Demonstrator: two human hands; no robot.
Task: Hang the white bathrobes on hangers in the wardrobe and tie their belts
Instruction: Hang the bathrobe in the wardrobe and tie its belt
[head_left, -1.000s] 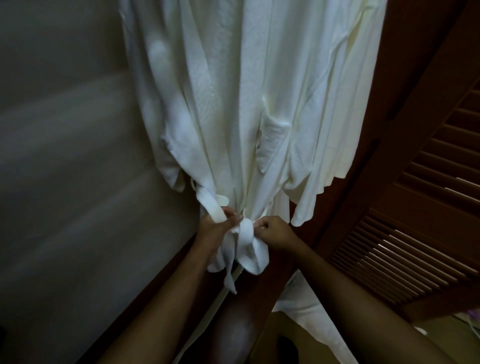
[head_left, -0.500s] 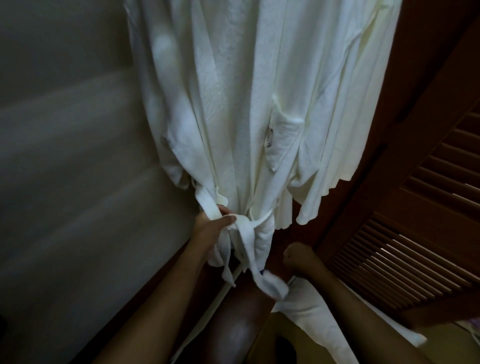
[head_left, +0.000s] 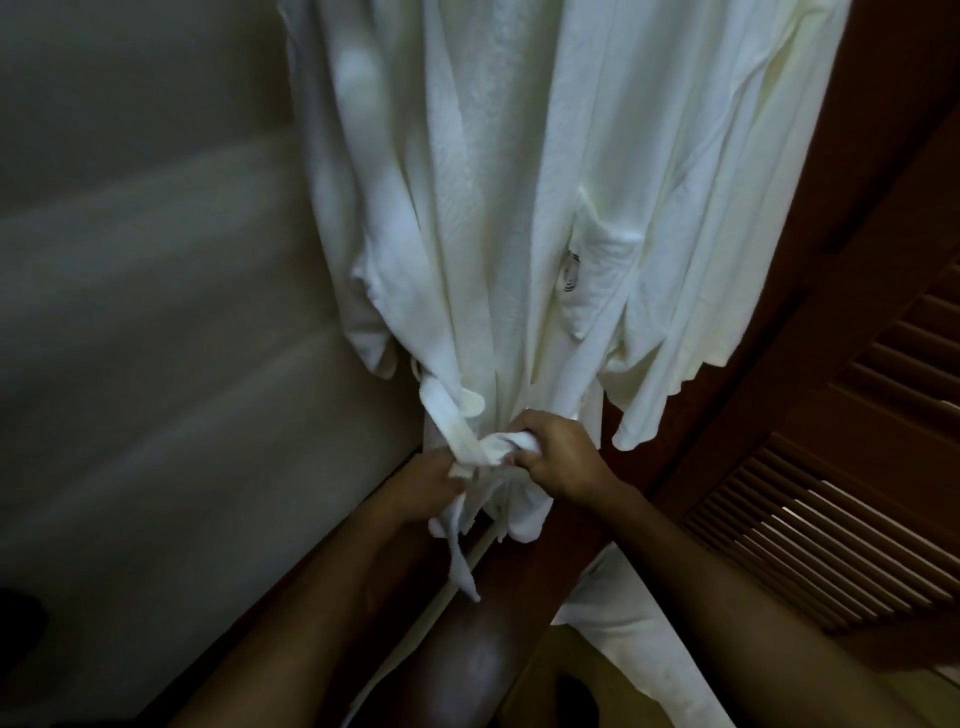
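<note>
1. Head view, your hands:
   - Your right hand (head_left: 560, 457) is closed tight, fingers curled round a bunched loop of the belt (head_left: 460, 434), with the knuckles toward the camera.
   - Your left hand (head_left: 428, 486) is also closed on the belt and grips a strand just beside the right hand. It is blurred, so you cannot make out the single fingers.
   - The two hands are nearly touching, with the belt's crossing between them.
2. Head view, the robe:
   - The robe (head_left: 498, 208) hangs straight down in front of you, white and in long folds, between the grey wall (head_left: 156, 312) on the left and the slatted door (head_left: 831, 509) on the right.
   - The belt cinches the robe at your hands, and loose ends dangle below them.
   - A pocket (head_left: 602, 291) on the robe's right side has a small label (head_left: 571, 271) at its edge.
   - A second robe (head_left: 737, 182), creamier in colour, hangs just behind on the right.
   - A white cloth (head_left: 623, 623) shows low down under your right forearm.
</note>
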